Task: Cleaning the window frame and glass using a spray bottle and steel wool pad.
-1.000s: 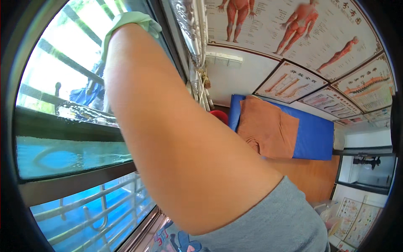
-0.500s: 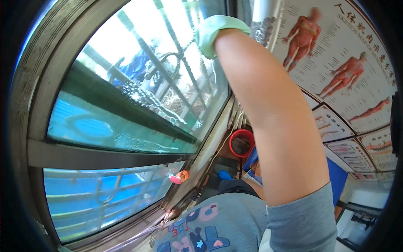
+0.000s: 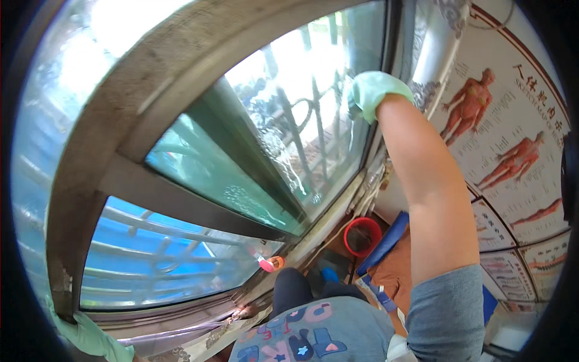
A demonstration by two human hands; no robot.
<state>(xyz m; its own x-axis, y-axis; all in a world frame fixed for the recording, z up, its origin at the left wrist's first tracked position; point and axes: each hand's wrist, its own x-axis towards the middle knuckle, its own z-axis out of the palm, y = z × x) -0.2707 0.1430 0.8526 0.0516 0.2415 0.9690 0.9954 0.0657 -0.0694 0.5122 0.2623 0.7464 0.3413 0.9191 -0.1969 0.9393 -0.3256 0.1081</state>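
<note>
My right hand (image 3: 374, 96), in a mint-green glove, is up at the sliding window's glass (image 3: 289, 96) near its right edge, arm raised; its fingers are mostly hidden, so I cannot tell what, if anything, they hold. Foamy streaks run down the pane below it. My left hand (image 3: 81, 332), also in mint green, grips the lower part of the metal window frame (image 3: 81, 151) at the lower left. Metal bars and blue material show behind the glass.
An orange container with a pink top (image 3: 271, 263) sits on the sill. A red bucket (image 3: 362, 236) stands below, beside a blue padded bed (image 3: 386, 238) with a brown cover. A pale curtain (image 3: 434, 54) hangs right of the window; framed anatomy posters (image 3: 506, 169) cover the wall.
The view has swung toward the window and downward. My right arm now reaches up at the pane's right side, and my left hand has come into view at the frame.
</note>
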